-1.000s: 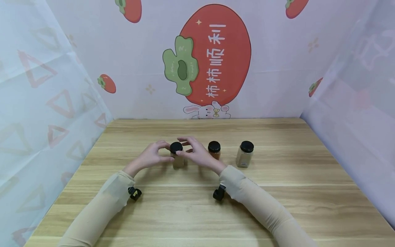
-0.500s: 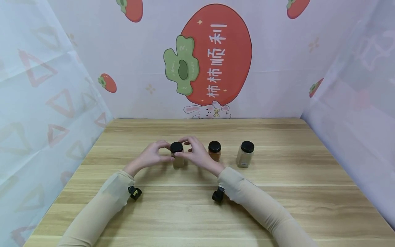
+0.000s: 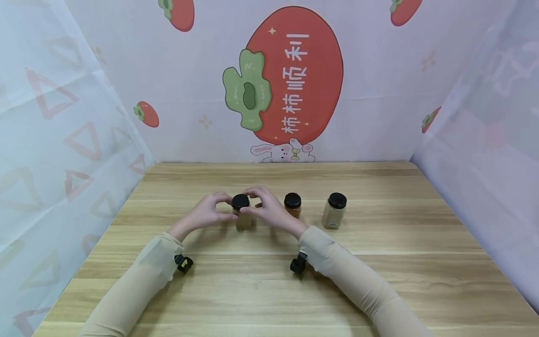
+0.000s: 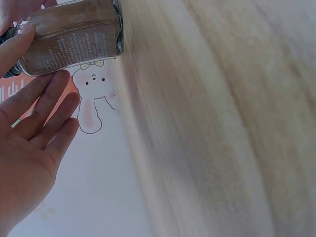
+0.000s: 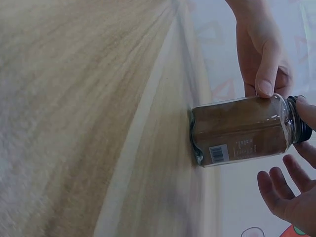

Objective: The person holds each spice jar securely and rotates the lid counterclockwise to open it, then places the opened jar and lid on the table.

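A clear jar (image 3: pixel 244 223) of brown powder with a black lid (image 3: pixel 240 201) stands upright on the table. My left hand (image 3: pixel 209 210) holds its upper body between thumb and fingers, coming in from the left. On the other side, my right hand (image 3: pixel 271 210) pinches the lid, its thumb in front. In the right wrist view, the right thumb lies over the lid (image 5: pixel 302 121) while the other fingers of that hand (image 5: pixel 296 205) spread loosely. Printed small text shows on the jar (image 4: pixel 81 44) in the left wrist view; the left fingers reach along its far side.
Right of the hands stands a jar of orange-red powder (image 3: pixel 293 212), partly behind the right hand. Farther right is a jar of pale powder (image 3: pixel 333 216). Both have black lids. A printed cloth (image 3: pixel 189 135) hangs along the back edge of the wooden table (image 3: pixel 252 290).
The right thumb and wrist shift slightly back and forth at the lid. The left hand and the jars stay in place.
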Action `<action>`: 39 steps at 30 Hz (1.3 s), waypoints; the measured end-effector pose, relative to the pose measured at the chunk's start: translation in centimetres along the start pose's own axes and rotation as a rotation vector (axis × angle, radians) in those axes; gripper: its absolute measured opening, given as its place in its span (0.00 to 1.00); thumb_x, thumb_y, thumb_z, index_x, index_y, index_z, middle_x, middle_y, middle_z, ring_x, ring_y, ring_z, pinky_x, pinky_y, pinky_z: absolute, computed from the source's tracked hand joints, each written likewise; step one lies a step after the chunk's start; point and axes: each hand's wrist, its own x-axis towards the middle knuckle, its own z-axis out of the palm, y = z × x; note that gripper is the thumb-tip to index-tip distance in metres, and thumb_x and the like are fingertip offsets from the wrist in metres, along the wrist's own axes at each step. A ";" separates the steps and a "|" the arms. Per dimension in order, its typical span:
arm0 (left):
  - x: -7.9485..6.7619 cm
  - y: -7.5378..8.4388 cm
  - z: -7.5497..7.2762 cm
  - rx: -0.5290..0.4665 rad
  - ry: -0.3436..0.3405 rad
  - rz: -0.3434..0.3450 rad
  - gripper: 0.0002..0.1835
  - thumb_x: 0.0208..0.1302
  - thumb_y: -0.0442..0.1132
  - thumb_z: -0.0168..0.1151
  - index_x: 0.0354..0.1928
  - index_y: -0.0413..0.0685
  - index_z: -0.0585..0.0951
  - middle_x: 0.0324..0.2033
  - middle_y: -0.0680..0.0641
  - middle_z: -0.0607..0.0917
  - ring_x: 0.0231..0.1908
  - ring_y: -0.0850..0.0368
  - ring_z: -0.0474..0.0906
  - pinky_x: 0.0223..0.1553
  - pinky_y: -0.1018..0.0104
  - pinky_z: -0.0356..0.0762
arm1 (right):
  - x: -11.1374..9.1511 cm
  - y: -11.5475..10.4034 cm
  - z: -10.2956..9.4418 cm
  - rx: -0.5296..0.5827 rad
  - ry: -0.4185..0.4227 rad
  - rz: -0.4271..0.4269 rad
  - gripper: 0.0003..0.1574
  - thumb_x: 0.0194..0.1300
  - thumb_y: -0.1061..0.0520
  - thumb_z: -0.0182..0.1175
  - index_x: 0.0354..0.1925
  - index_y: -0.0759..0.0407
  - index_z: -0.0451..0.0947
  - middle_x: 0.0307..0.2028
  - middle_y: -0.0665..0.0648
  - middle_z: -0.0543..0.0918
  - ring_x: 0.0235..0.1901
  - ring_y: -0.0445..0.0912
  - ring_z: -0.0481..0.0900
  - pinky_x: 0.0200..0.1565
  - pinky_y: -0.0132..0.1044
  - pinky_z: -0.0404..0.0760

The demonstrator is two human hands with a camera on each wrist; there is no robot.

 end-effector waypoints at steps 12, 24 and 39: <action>-0.1 -0.1 0.0 0.010 0.002 0.000 0.22 0.49 0.51 0.73 0.45 0.51 0.82 0.43 0.52 0.83 0.50 0.50 0.78 0.56 0.43 0.70 | 0.1 0.1 -0.6 0.035 -0.103 -0.032 0.26 0.65 0.49 0.60 0.60 0.52 0.71 0.60 0.55 0.69 0.59 0.51 0.69 0.55 0.44 0.77; 0.0 -0.3 -0.1 0.019 0.003 0.021 0.21 0.49 0.49 0.73 0.45 0.51 0.82 0.43 0.52 0.84 0.50 0.51 0.78 0.57 0.45 0.70 | -0.1 0.1 -0.6 0.051 -0.060 -0.025 0.35 0.63 0.50 0.63 0.65 0.53 0.64 0.63 0.54 0.69 0.59 0.51 0.71 0.54 0.40 0.78; -0.1 -0.3 -0.2 0.002 -0.008 0.016 0.21 0.50 0.47 0.73 0.46 0.51 0.82 0.44 0.52 0.84 0.51 0.50 0.78 0.58 0.43 0.69 | -0.4 -0.3 0.3 0.045 0.071 0.040 0.37 0.57 0.48 0.68 0.61 0.59 0.67 0.59 0.56 0.72 0.56 0.54 0.74 0.53 0.49 0.79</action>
